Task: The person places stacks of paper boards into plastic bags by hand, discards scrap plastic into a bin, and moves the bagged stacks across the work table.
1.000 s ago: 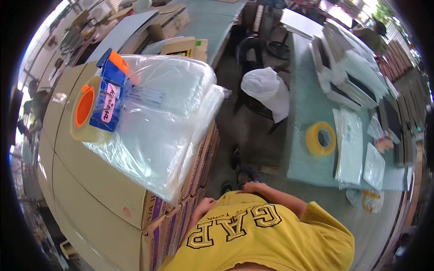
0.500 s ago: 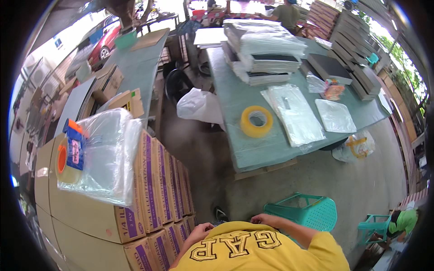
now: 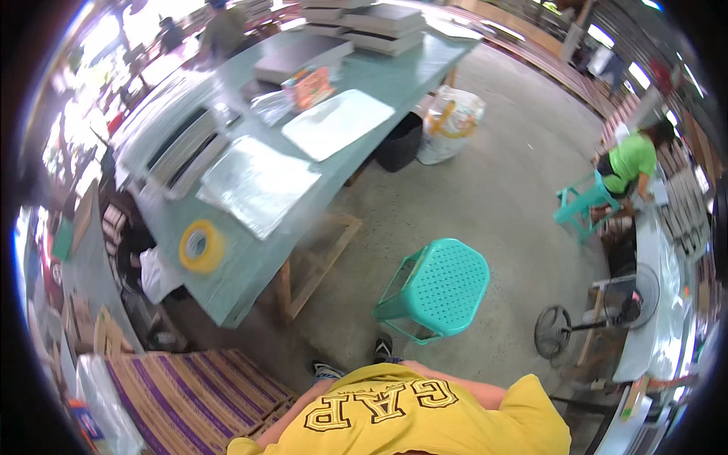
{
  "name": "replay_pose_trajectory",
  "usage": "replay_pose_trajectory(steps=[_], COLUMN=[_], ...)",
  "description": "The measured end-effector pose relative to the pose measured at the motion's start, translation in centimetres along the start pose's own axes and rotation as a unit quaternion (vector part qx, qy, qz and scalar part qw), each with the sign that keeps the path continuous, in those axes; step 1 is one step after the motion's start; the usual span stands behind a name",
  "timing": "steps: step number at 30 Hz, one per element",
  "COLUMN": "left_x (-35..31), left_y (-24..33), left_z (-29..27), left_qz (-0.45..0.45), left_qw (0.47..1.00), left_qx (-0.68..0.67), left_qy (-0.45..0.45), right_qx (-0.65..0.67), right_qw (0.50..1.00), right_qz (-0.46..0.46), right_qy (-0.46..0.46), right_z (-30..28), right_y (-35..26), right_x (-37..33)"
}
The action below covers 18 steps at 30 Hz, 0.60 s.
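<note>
Both of my hands are low at my waist by the hem of my yellow shirt (image 3: pixel 394 413). The shirt mostly covers my left hand (image 3: pixel 324 385), and its fingers do not show. My right hand (image 3: pixel 409 366) is also largely behind the shirt, so I cannot see whether it holds anything. Just ahead of me stands a turquoise plastic stool (image 3: pixel 449 288) with a perforated seat, apart from both hands. On the green-topped table (image 3: pixel 246 277) to the left lie a roll of yellowish tape (image 3: pixel 199 264) and clear plastic sleeves (image 3: pixel 262 182).
Stacked cartons (image 3: pixel 189 387) flank me at lower left, with plastic sleeves (image 3: pixel 106 402) on them. A white bag (image 3: pixel 451 125) and a black bin (image 3: pixel 400 144) stand by the table. At right are a fan (image 3: pixel 553 334) and a seated person in green (image 3: pixel 631 161).
My view has swung to the right, bringing the stool towards the middle and more of the right side into sight. Both hands stay at my waist, their fingers now less visible.
</note>
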<state>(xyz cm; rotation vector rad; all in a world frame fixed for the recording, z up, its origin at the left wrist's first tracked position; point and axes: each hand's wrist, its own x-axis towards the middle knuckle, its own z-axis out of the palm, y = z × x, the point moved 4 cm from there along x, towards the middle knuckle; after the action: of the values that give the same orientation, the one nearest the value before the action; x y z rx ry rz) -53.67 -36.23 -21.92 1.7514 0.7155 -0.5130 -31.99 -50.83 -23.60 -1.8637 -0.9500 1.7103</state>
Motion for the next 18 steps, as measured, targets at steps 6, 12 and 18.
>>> replay_pose_trajectory(steps=[6, 12, 18], left_x=[4.6, 3.8, 11.0], left_y=[0.6, 10.4, 19.4], left_z=[0.6, -6.6, -14.1], left_qz=[-0.055, -0.081, -0.074], left_qw=[0.992, 0.977, 0.963], left_qx=[-0.104, -0.185, -0.079], left_qy=[-0.051, -0.07, -0.246], right_qx=[0.265, 0.459, 0.335], right_qw=[0.959, 0.878, 0.942], right_qz=[0.089, 0.11, 0.003], right_qy=[0.052, 0.079, 0.006], right_z=[-1.6, -6.7, -11.9], right_y=[2.8, -0.9, -1.7], right_x=[-3.1, -8.4, -7.8])
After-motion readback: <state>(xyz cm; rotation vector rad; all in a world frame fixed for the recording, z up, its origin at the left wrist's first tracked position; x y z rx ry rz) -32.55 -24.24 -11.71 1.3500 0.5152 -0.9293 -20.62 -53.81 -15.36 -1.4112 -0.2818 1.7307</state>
